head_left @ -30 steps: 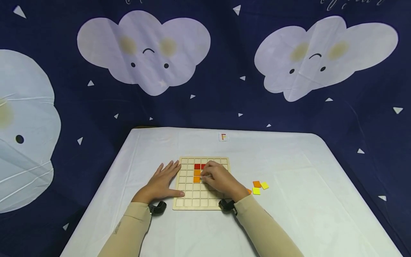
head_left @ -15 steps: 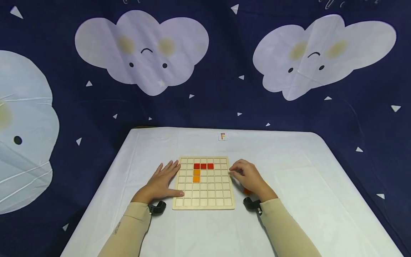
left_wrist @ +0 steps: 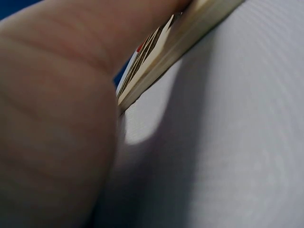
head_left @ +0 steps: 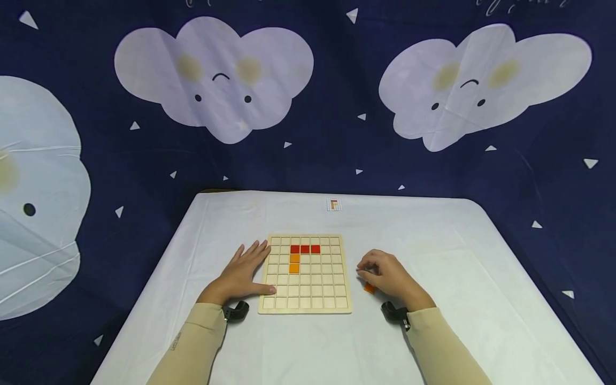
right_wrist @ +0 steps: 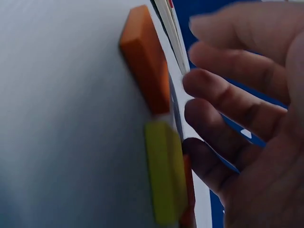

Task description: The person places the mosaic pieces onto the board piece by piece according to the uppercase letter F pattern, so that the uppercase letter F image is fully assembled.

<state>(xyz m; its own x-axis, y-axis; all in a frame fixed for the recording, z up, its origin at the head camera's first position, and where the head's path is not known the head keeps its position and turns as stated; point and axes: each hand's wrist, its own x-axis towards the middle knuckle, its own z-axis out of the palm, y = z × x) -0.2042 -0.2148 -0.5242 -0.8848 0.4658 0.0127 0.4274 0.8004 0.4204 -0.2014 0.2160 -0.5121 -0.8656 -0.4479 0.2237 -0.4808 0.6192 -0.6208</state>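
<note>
A wooden grid board (head_left: 324, 301) lies on the white table; three red tiles (head_left: 305, 249) form a row in it, with two orange tiles (head_left: 294, 268) below the leftmost. My left hand (head_left: 243, 272) is spread over the board's left edge, thumb and fingertips resting on the frame. Right of the board, my right hand (head_left: 387, 274) hovers over loose tiles, fingers loosely bent and holding nothing. An orange tile (head_left: 369, 287) shows under it. In the right wrist view, the fingers hang beside an orange tile (right_wrist: 145, 59), a yellow tile (right_wrist: 164, 171) and another orange tile (right_wrist: 188, 190).
A small printed card (head_left: 334, 205) with a coloured grid pattern lies near the table's far edge. Behind the white-covered table (head_left: 457, 240) hangs a dark blue cloth (head_left: 337, 155) with clouds and triangles. Each wrist wears a black camera.
My right hand has left the board and moved right to the loose tiles, now largely hiding them. Three red tiles have come into full view. My left hand has stayed still.
</note>
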